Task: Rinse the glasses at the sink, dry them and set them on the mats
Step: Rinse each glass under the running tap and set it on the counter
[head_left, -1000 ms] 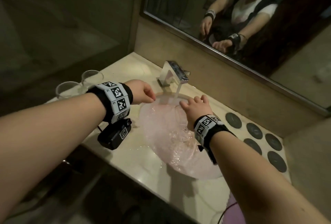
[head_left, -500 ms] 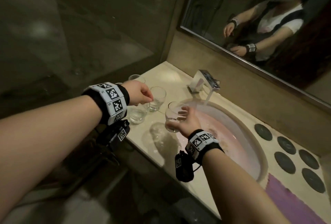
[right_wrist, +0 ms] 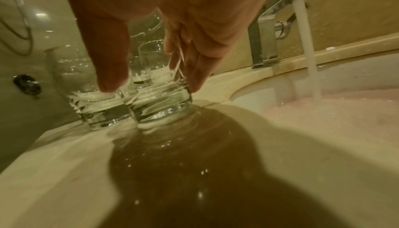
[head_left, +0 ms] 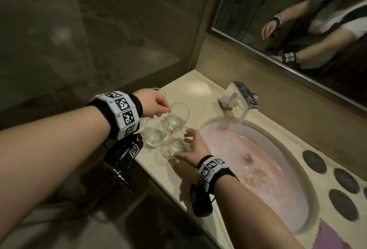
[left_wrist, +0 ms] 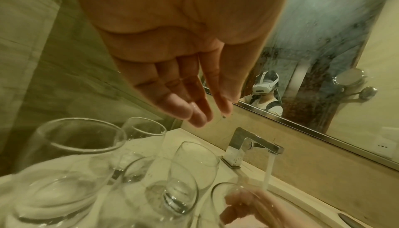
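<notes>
Several clear glasses (head_left: 178, 115) stand in a cluster on the marble counter (head_left: 190, 87), left of the sink (head_left: 264, 132). My right hand (head_left: 182, 145) wraps thumb and fingers round the nearest glass (head_left: 175, 149), whose base rests on the wet counter by the sink rim. The right wrist view shows the right hand (right_wrist: 151, 81) with its thumb on one side of that glass (right_wrist: 159, 110) and its fingers on the other. My left hand (head_left: 164, 112) hovers over the back glasses, fingers relaxed and empty (left_wrist: 200, 110). Dark round mats (head_left: 314, 161) lie right of the sink.
The chrome tap (head_left: 238, 97) is running into the sink, which holds pinkish water. A purple cloth (head_left: 327, 234) lies at the near right corner. A mirror (head_left: 297, 30) and a wall close off the back; a dark wall stands at the left.
My right hand left the running water, carried a glass left and now has it standing on the counter beside the others. My left hand moved over the glasses. The view swung left.
</notes>
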A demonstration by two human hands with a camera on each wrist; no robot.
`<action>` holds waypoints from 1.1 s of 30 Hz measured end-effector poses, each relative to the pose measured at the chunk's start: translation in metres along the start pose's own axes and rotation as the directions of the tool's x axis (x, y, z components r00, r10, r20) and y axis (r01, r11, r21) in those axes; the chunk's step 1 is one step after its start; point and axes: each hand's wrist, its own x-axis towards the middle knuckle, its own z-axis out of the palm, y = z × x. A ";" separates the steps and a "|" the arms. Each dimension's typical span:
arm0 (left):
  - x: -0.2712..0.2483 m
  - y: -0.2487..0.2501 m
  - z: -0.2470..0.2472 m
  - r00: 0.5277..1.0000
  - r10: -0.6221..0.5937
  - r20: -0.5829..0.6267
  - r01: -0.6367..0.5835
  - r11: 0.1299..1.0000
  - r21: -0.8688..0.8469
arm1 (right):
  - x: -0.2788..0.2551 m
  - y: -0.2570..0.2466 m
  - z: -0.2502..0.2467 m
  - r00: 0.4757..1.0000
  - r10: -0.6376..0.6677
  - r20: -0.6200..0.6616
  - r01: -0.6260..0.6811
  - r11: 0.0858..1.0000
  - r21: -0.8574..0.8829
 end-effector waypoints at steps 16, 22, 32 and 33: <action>0.072 0.108 0.044 0.989 0.115 0.089 -0.118 0.993 0.031 | 0.017 0.051 -0.159 0.950 0.284 0.131 -0.262 0.951 -0.161; 0.104 0.135 0.059 0.992 0.102 0.078 -0.105 0.994 0.035 | 0.076 0.082 -0.250 0.823 0.524 -0.218 -0.434 0.829 0.352; 0.136 0.134 0.070 0.998 0.011 0.067 -0.010 1.000 -0.013 | 0.140 0.075 -0.272 0.899 0.398 -0.183 -0.353 0.905 0.237; 0.137 0.133 0.070 0.998 0.011 0.066 -0.010 1.000 -0.026 | 0.141 0.076 -0.272 0.901 0.392 -0.185 -0.353 0.912 0.210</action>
